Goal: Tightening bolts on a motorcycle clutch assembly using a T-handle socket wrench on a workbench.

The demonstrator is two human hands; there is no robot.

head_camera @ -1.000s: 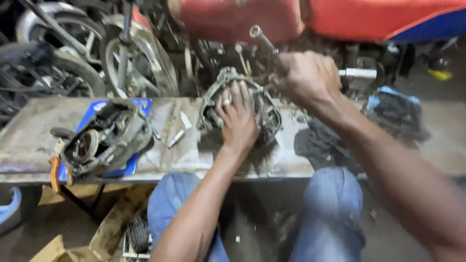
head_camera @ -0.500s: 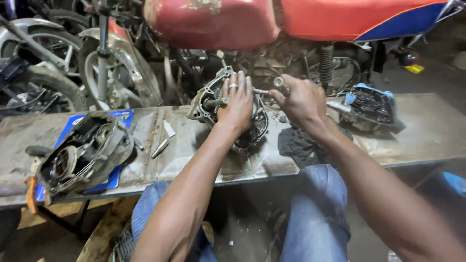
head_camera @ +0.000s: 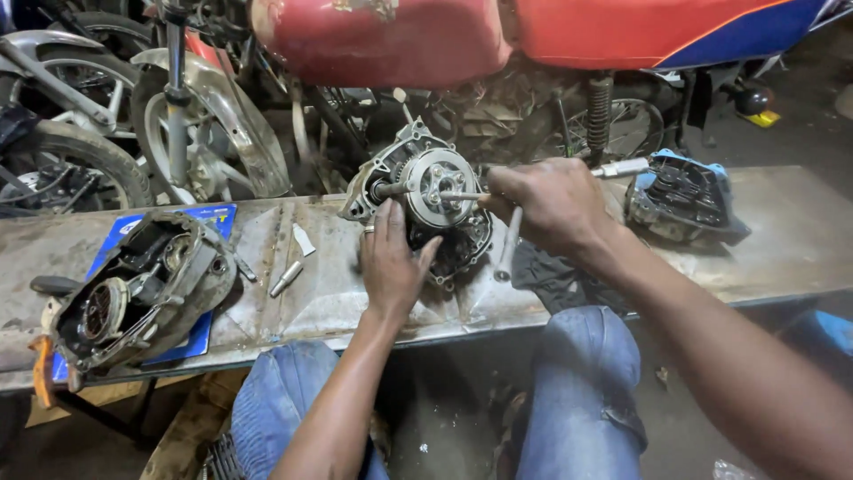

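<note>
The engine block stands tilted near the middle of the metal worktop, with its round clutch facing the person. The left hand lies just in front of the engine block, palm down on its lower edge; the fingers are held flat and close together, with the thumb out to the side, and they press on the casing instead of pinching anything. The right hand is just to the right of the engine block. Its fingers are closed around a T-shaped wrench, whose thin shaft reaches to the centre of the clutch, while the handle hangs down below the fist.

It seems that the step in hand is work on a bolt of the clutch, one hand steadying and the other turning. The next move probably asks for a firm hold from the left hand, so the engine block does not roll, and for the shaft to stay straight on the bolt head.

Left of the engine block lies an engine cover on a blue mat, with a small metal pin between. Right of it sits a dark part. Behind it stands a red motorcycle.
</note>
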